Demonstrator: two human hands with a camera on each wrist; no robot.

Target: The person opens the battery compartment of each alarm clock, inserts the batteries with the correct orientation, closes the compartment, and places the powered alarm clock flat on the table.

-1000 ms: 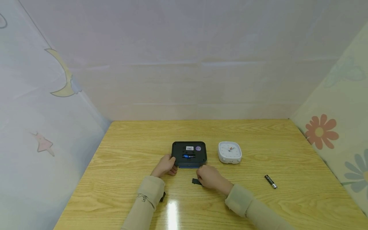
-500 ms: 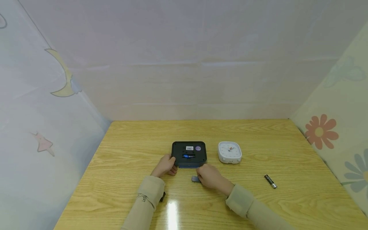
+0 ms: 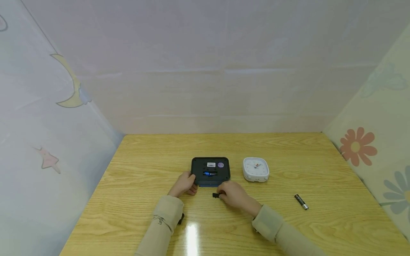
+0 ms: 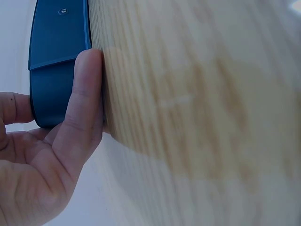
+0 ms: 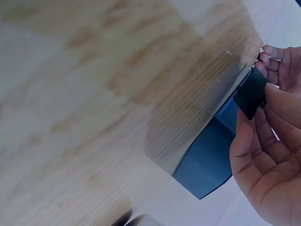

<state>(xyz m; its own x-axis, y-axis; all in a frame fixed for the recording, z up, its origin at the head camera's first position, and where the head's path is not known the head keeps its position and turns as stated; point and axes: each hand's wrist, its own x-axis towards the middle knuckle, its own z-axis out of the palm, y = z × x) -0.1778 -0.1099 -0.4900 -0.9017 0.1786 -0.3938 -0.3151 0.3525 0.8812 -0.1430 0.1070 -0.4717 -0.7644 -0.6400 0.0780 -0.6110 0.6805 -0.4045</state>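
Observation:
A black device with rounded corners [image 3: 199, 167] lies on the table, its back facing up. A blue-and-black battery [image 3: 210, 174] sits in the recess there, below a barcode label and a purple sticker. My left hand [image 3: 184, 183] grips the device's near left corner, thumb on one face and fingers on the other, as the left wrist view shows on its dark casing [image 4: 56, 37]. Just off the near right corner, my right hand [image 3: 234, 194] pinches a small flat black battery cover [image 5: 250, 94] between thumb and fingers. In the right wrist view the cover overlaps the device's edge.
A white alarm clock [image 3: 256, 169] stands right of the device, dial tilted upward. Farther right and nearer lies a loose black-and-silver battery [image 3: 301, 202]. The wooden table [image 3: 144, 153] meets printed cloth walls at the back and sides.
My right hand has turned the battery cover and brought it slightly left and closer to the device's near edge. The left hand and the device have stayed put.

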